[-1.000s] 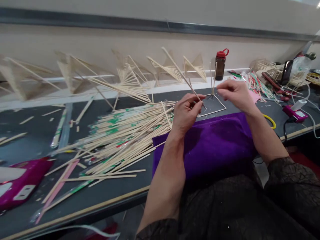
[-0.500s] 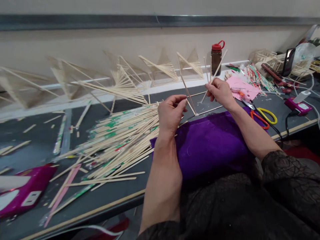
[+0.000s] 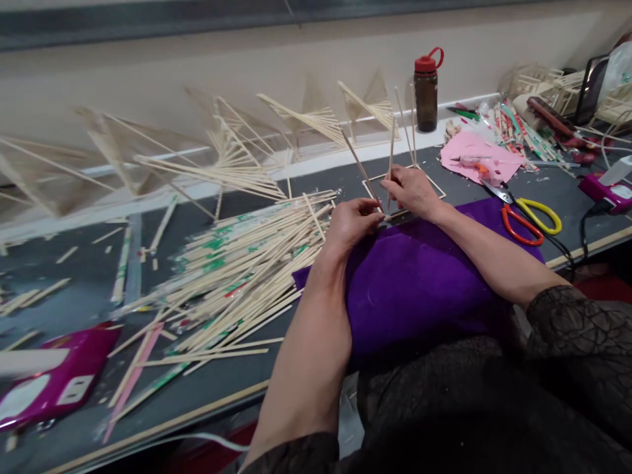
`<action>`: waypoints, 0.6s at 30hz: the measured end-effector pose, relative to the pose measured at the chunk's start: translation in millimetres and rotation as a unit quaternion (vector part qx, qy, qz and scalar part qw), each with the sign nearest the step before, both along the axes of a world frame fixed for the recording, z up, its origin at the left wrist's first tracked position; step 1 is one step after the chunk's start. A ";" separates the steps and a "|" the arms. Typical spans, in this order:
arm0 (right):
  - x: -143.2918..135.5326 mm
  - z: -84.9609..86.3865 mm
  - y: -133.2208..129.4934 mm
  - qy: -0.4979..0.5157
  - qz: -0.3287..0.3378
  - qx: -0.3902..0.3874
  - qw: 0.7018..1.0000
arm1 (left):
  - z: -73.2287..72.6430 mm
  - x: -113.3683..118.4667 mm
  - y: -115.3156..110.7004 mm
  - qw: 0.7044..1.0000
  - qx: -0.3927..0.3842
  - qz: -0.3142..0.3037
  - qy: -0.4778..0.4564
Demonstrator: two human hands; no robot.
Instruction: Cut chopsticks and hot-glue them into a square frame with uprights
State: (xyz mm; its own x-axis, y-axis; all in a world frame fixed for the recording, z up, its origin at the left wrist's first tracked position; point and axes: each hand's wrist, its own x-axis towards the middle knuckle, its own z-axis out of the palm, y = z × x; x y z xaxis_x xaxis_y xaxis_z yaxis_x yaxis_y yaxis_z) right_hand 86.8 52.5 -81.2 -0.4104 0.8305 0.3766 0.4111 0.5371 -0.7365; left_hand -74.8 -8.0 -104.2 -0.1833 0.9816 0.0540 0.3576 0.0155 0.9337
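Observation:
A small square frame of thin wooden sticks [image 3: 430,182] lies on the dark table, with two sticks standing up from its far corner. Pinched in my right hand [image 3: 411,189] is a wooden stick [image 3: 392,146], held nearly upright with its lower end at the frame's near corner. My left hand [image 3: 353,222] is closed at that same corner, thumb and fingertips against the frame beside the foot of a leaning darker stick [image 3: 359,161]. The fingertips partly hide the joint. A purple cloth [image 3: 405,283] lies below both hands.
Loose wooden sticks [image 3: 257,263] and wrappers are heaped at left. Stick-built twisted models [image 3: 237,164] line the wall. A red-capped bottle [image 3: 425,92] stands behind the frame. At right are scissors [image 3: 523,220], pink paper [image 3: 474,148], a glue gun [image 3: 486,170] and a magenta power strip [image 3: 607,191].
My right hand has moved down and left, bringing its stick upright to the near corner. My left hand has come right and down to that corner, its fingers closing. The view has shifted slightly.

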 end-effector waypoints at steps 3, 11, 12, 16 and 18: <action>-0.1 -3.0 -0.4 0.004 -0.001 0.007 1.000 | -3.0 3.0 3.4 1.000 0.016 -0.007 -0.008; 1.3 -6.1 1.3 0.020 -0.008 -0.024 0.999 | -4.3 2.7 6.1 0.999 -0.005 -0.008 0.040; 1.1 -6.5 1.1 0.024 -0.006 -0.030 0.999 | -4.6 1.4 6.1 0.999 -0.008 -0.007 0.052; 0.1 -7.5 0.9 0.030 -0.005 -0.049 0.998 | -6.3 -3.0 7.1 0.994 -0.007 -0.006 0.105; 0.0 -7.3 0.9 0.025 -0.007 -0.054 0.998 | -6.9 -3.9 8.0 0.992 -0.015 -0.011 0.126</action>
